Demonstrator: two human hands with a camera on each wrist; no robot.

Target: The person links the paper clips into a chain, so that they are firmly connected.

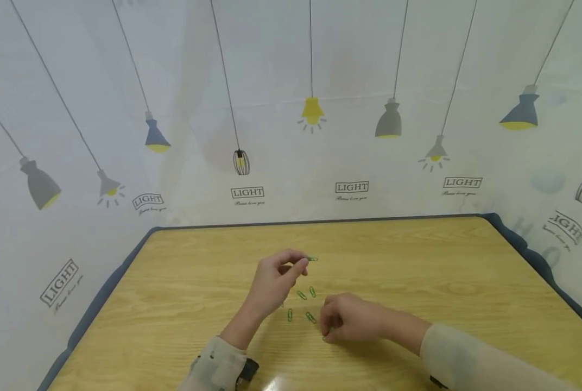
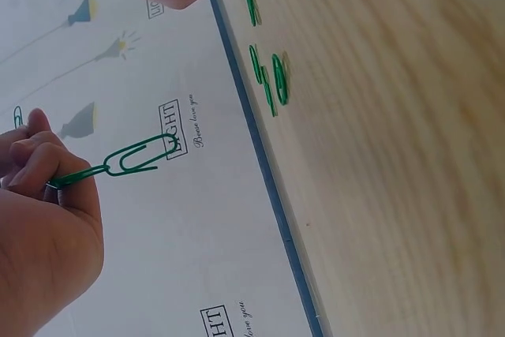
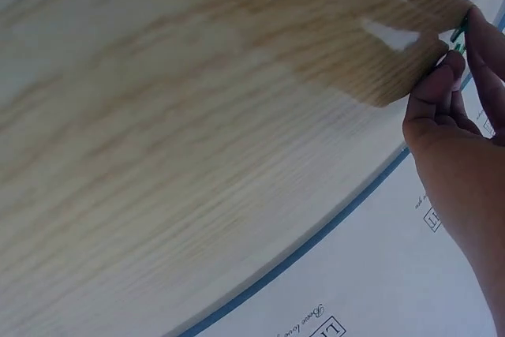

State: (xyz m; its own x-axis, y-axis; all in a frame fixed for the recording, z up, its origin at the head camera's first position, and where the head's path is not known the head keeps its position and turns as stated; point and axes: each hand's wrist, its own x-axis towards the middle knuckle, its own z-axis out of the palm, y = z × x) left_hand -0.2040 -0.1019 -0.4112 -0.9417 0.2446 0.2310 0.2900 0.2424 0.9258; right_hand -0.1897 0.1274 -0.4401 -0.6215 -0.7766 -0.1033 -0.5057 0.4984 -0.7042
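My left hand (image 1: pixel 276 279), raised over the table, pinches a green paper clip (image 2: pixel 79 176) between thumb and fingers. Linked to it, a second paper clip (image 2: pixel 142 155) hangs out from the hand in the left wrist view. Another clip end (image 1: pixel 312 259) sticks out past the left fingertips. My right hand (image 1: pixel 352 317) is low at the tabletop, fingers curled, thumb and forefinger pinching a green clip (image 3: pixel 458 31) mostly hidden by the fingers. Between the hands lie several loose green paper clips, among them one clip (image 1: pixel 290 315) nearest the front and another (image 1: pixel 310 317) beside the right fingers.
The wood-grain table (image 1: pixel 174 282) has a dark blue edge strip (image 1: pixel 320 221) along its back. Pale sheeting (image 1: pixel 281 70) printed with hanging lamps and lettering rises behind and at both sides. Long sleeves (image 1: pixel 476 353) cover both forearms, with dark wrist straps below them.
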